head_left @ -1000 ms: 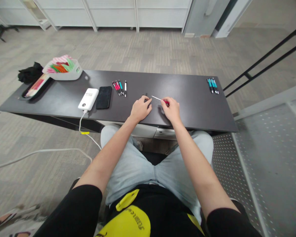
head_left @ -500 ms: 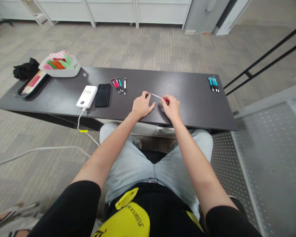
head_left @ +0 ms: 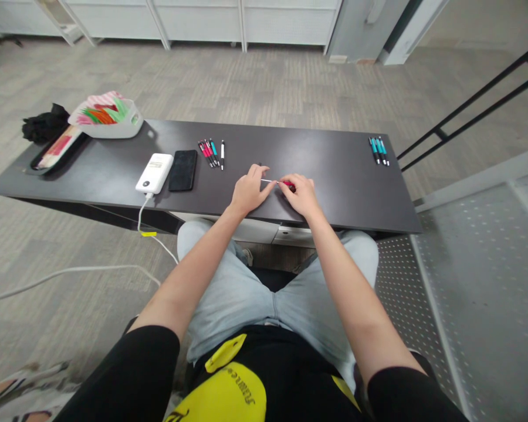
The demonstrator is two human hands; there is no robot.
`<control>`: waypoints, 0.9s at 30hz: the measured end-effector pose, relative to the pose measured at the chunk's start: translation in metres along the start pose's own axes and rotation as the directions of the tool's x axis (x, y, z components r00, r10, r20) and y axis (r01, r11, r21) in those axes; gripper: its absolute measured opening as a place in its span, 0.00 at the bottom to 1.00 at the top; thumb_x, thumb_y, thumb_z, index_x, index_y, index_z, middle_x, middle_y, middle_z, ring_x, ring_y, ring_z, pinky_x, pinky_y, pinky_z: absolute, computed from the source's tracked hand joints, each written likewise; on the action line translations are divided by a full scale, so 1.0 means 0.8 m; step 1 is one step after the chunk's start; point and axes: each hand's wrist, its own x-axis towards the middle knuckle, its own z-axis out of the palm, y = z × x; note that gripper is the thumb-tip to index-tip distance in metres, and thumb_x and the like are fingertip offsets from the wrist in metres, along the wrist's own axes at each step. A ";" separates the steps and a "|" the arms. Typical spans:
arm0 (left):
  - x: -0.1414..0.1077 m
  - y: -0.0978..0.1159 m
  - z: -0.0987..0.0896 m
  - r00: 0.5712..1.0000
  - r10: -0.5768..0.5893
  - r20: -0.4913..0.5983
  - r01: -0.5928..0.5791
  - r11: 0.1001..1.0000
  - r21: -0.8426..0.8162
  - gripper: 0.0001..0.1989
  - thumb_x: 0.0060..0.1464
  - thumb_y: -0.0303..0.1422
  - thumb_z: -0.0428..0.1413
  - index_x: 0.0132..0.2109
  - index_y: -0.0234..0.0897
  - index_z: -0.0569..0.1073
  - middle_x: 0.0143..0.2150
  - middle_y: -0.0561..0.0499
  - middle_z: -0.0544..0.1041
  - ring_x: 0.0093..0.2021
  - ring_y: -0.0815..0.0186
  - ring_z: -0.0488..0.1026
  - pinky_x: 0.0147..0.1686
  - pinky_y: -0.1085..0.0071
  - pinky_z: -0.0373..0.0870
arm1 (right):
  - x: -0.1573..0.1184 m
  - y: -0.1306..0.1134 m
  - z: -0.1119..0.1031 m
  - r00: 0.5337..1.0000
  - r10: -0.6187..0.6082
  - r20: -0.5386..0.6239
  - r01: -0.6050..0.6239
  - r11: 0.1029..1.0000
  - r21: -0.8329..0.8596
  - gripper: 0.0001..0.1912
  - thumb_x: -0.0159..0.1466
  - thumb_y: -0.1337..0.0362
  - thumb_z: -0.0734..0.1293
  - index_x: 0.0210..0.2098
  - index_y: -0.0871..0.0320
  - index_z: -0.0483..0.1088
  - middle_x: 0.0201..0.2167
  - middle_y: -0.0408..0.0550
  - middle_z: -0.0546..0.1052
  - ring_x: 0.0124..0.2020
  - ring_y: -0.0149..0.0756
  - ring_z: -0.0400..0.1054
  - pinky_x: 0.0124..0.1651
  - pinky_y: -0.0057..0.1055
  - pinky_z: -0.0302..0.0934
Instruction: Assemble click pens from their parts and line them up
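Note:
My right hand (head_left: 301,193) is closed on a red pen barrel (head_left: 288,185) near the middle of the dark desk (head_left: 334,170). A thin white refill (head_left: 267,180) runs from the barrel toward my left hand (head_left: 249,192). The fingers of my left hand are bent round the refill's far end, with the thumb close to the right fingertips. A small dark piece shows just beyond the left fingertips, too small to make out. Several red and teal pens (head_left: 208,153) and a white pen (head_left: 222,155) lie left of my hands.
Left on the desk are a black phone (head_left: 183,170), a white power bank (head_left: 155,173) with a cable, a white basket (head_left: 114,129), a long tray (head_left: 57,153) and black cloth (head_left: 46,124). Several teal pens (head_left: 379,150) lie at the far right.
My right hand has moved a little left and the hands are closer together. Less of the refill shows between them, and my left thumb now meets it near the barrel.

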 end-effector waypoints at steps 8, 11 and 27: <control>-0.001 -0.001 -0.007 0.990 -0.072 -0.122 0.055 0.989 -0.138 0.08 0.85 0.28 0.61 0.51 0.43 0.83 0.59 0.41 0.90 0.55 0.51 0.87 0.63 0.58 0.79 | 0.004 0.006 0.004 0.986 0.104 -0.132 -0.100 0.994 0.036 0.10 0.85 0.57 0.70 0.59 0.48 0.84 0.61 0.58 0.92 0.65 0.61 0.83 0.75 0.56 0.68; -0.001 0.000 -0.009 0.965 -0.168 -0.203 0.136 0.977 -0.162 0.09 0.84 0.26 0.60 0.52 0.42 0.83 0.58 0.41 0.91 0.51 0.54 0.86 0.62 0.59 0.78 | 0.006 0.013 0.008 0.953 0.186 -0.238 -0.169 0.981 0.091 0.14 0.86 0.54 0.68 0.64 0.49 0.82 0.62 0.61 0.90 0.65 0.61 0.83 0.74 0.54 0.71; -0.001 -0.012 0.001 0.973 0.214 0.082 -0.218 0.976 0.032 0.09 0.81 0.35 0.67 0.60 0.44 0.93 0.66 0.40 0.92 0.65 0.45 0.87 0.68 0.48 0.80 | 0.008 0.013 0.013 0.953 0.173 -0.248 -0.134 0.977 0.165 0.09 0.83 0.51 0.71 0.53 0.47 0.79 0.53 0.55 0.90 0.59 0.60 0.80 0.73 0.57 0.69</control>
